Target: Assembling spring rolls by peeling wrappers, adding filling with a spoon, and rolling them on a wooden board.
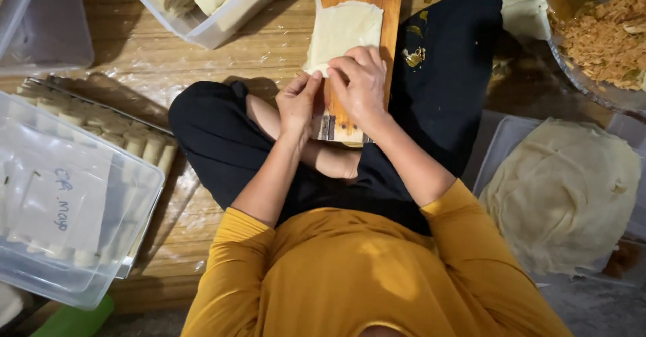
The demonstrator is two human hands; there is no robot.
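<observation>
Two hands meet at the near corner of a pale, thin square pastry wrapper (343, 30) that lies flat on a narrow brown wooden board (389, 14). The left hand (297, 103) pinches the wrapper's near-left corner between thumb and fingertips, its fingers curled. The right hand (360, 84) lies just beside it, touching it, fingers bent down over the wrapper's near edge and pressing it against the board. Both hands grip the sheet; neither is free.

From the hands the wrapper stretches straight away from the person, and its far edge lies well up the board. The board's long axis runs the same way, away from the body, its near end resting on the person's crossed legs in black trousers (444, 74). The wrapper covers the board's left part and overhangs its left edge, while a bare strip of wood shows on the right. The right hand sits more squarely on the sheet; the left holds only the corner.

Open room lies ahead along the board. To the left, bare wooden floor (134, 54) separates the board from a clear plastic box of rolled pastries (215, 0) at the far left and a large clear plastic tub (74, 202) nearer, with a row of finished rolls (114, 131) behind it. To the right, well apart from the hands, a stack of round pale wrappers (562, 195) lies in a tray, and a bowl of orange-brown shredded filling (605, 37) stands farther off.
</observation>
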